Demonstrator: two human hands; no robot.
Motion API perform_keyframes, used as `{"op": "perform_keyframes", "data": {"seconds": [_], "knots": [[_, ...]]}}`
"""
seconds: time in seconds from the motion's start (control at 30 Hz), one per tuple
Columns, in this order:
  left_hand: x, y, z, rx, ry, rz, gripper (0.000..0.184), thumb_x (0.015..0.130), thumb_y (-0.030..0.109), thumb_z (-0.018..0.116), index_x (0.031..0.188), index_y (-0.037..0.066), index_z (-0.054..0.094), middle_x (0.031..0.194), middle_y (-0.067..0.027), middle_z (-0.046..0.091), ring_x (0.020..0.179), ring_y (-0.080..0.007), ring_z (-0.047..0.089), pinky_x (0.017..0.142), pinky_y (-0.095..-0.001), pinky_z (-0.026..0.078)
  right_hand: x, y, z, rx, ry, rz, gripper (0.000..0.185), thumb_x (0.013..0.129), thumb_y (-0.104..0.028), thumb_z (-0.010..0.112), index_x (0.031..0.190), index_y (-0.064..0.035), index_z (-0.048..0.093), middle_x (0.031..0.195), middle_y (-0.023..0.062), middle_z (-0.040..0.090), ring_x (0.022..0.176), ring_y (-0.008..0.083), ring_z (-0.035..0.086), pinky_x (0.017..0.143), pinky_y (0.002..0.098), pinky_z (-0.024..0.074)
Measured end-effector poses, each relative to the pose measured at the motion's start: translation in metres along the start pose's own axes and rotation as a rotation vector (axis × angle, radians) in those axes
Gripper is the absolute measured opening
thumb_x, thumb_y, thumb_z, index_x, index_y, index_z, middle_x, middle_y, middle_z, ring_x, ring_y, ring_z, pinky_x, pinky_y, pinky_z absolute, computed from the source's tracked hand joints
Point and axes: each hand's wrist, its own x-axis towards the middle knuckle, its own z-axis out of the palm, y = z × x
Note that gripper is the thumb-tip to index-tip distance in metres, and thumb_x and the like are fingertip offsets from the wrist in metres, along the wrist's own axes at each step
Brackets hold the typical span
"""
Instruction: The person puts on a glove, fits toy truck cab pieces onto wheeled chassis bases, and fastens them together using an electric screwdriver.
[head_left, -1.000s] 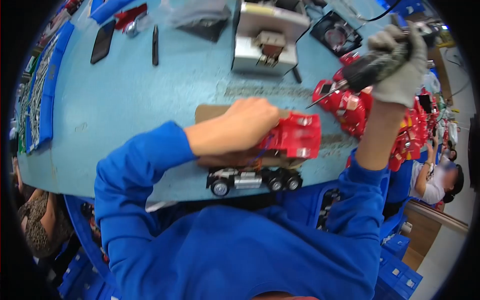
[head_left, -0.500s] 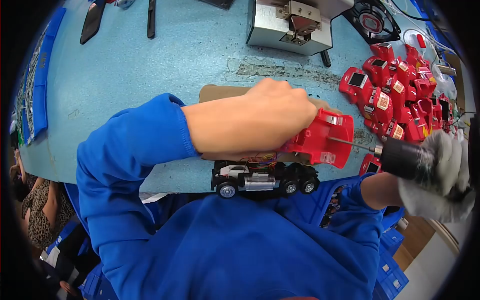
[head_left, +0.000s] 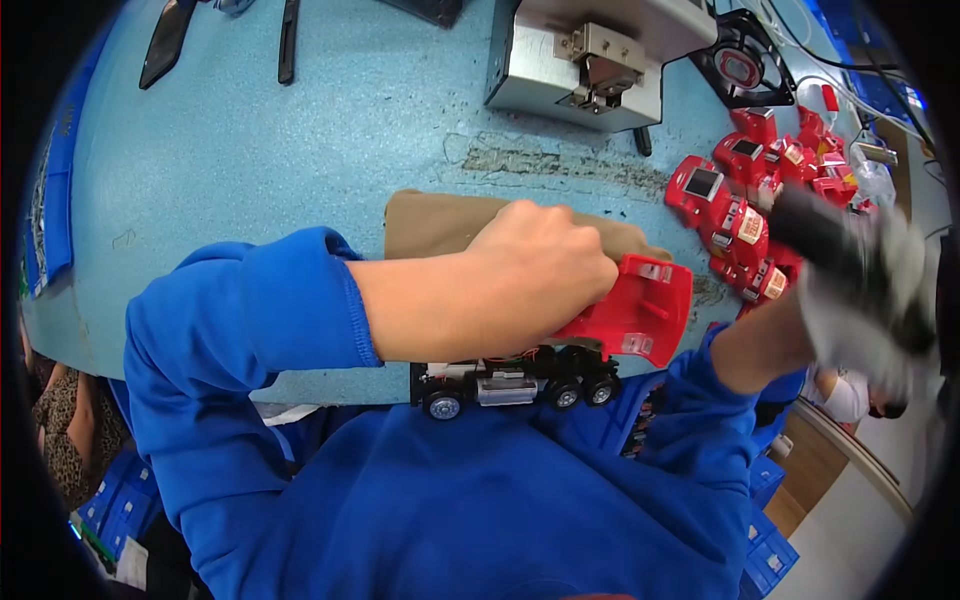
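My bare left hand (head_left: 545, 262) is closed on a red plastic toy truck cab (head_left: 648, 310), its hollow inside facing up. The palm and fingertips are hidden beneath the back of the hand. Just below lies a black toy truck chassis (head_left: 510, 386) with silver wheels, at the table's front edge; a few coloured wires show by my wrist. At the right, my gloved right hand (head_left: 885, 295) grips a black electric screwdriver (head_left: 812, 228), smeared by motion. Its tip is lost in the blur, apart from the held cab.
Several red truck cabs (head_left: 745, 215) are piled at the right. A brown pad (head_left: 425, 222) lies under my left hand. A metal machine (head_left: 560, 75) and a black fan (head_left: 742, 65) stand at the back. Other people are partly visible at both sides.
My right hand has lifted the screwdriver up and away from the red cab. The cab stays in my left hand, tilted slightly more. The whole view has shifted a little.
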Motion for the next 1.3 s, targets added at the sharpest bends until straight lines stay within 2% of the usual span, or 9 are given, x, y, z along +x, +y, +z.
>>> {"op": "perform_keyframes", "data": {"seconds": [0.07,0.1,0.17,0.2,0.37,0.5,0.9,1.03,1.3], "knots": [[-0.001,0.000,-0.001,-0.006,-0.009,-0.005,0.012,0.060,0.003,0.067,0.071,0.003,0.064,0.085,-0.0113,0.062,0.085,-0.0294,0.061,0.064,-0.0385,0.051,0.014,0.031,0.019,0.000,0.037,0.152,0.029,0.075,-0.038,0.054,0.073,-0.0105,0.047,0.058,0.0017,0.043,0.050,0.0145,0.043,0.056,0.0276,0.0392],[-0.002,0.000,-0.001,-0.005,-0.005,-0.005,0.012,0.060,0.003,0.067,0.071,0.004,0.064,0.086,-0.0113,0.062,0.085,-0.0295,0.061,0.064,-0.0386,0.051,0.014,0.054,0.035,-0.481,-0.056,-0.224,0.030,0.078,-0.038,0.050,0.071,-0.0088,0.048,0.058,0.0029,0.044,0.048,0.0155,0.043,0.053,0.0297,0.0397],[-0.002,-0.001,-0.001,-0.006,0.001,-0.006,0.012,0.060,0.004,0.067,0.071,0.004,0.064,0.086,-0.0113,0.062,0.085,-0.0296,0.061,0.065,-0.0387,0.051,0.038,0.080,0.026,-0.383,-0.032,-0.058,0.032,0.086,-0.029,0.043,0.072,-0.0019,0.055,0.060,0.0076,0.051,0.047,0.0175,0.047,0.051,0.0322,0.0435],[-0.003,-0.002,0.000,-0.006,0.011,-0.002,0.012,0.060,0.004,0.068,0.071,0.004,0.064,0.085,-0.0113,0.062,0.084,-0.0297,0.061,0.065,-0.0388,0.051,0.035,0.092,0.039,0.211,-0.565,0.263,0.029,0.089,-0.019,0.045,0.077,0.0042,0.058,0.061,0.0110,0.055,0.051,0.0183,0.053,0.052,0.0316,0.0479],[-0.003,-0.003,0.002,-0.021,0.031,0.014,0.012,0.059,0.004,0.068,0.071,0.004,0.063,0.083,-0.0118,0.063,0.085,-0.0302,0.061,0.065,-0.0393,0.051,0.022,0.108,0.077,-0.013,-0.324,0.195,0.022,0.086,-0.016,0.054,0.102,-0.0011,0.051,0.058,0.0025,0.046,0.040,0.0139,0.043,0.041,0.0297,0.0383],[-0.003,-0.003,0.003,-0.021,0.063,0.018,0.012,0.059,0.003,0.066,0.071,0.003,0.062,0.082,-0.0141,0.063,0.083,-0.0315,0.062,0.064,-0.0397,0.051,0.003,0.108,0.061,-0.318,-0.197,-0.143,0.016,0.086,-0.010,0.054,0.077,0.0033,0.054,0.055,0.0095,0.050,0.042,0.0184,0.046,0.049,0.0365,0.0448],[-0.001,-0.004,-0.003,-0.017,0.053,0.036,0.013,0.063,0.004,0.065,0.073,-0.001,0.059,0.080,-0.0194,0.062,0.080,-0.0350,0.062,0.062,-0.0421,0.050,-0.033,-0.032,0.032,-0.133,0.062,0.164,0.025,0.079,-0.029,0.057,0.065,-0.0139,0.043,0.053,-0.0043,0.035,0.040,0.0092,0.031,0.039,0.0241,0.0272],[-0.003,-0.001,0.001,-0.008,0.086,0.075,0.014,0.064,0.004,0.066,0.075,-0.002,0.059,0.081,-0.0191,0.062,0.080,-0.0351,0.062,0.062,-0.0429,0.051,-0.065,-0.053,0.029,-0.045,-0.121,0.206,0.033,0.085,-0.020,0.050,0.112,-0.0004,0.051,0.059,-0.0056,0.039,0.045,0.0053,0.035,0.047,0.0230,0.0311],[-0.001,0.000,0.002,-0.066,0.030,0.028,0.016,0.065,0.005,0.068,0.078,-0.002,0.061,0.088,-0.0187,0.062,0.085,-0.0349,0.061,0.065,-0.0425,0.052,-0.105,-0.019,0.035,0.032,-0.252,0.290,0.052,0.086,-0.022,0.048,0.132,0.0010,0.041,0.062,-0.0055,0.039,0.047,0.0045,0.038,0.049,0.0211,0.0310]]}}
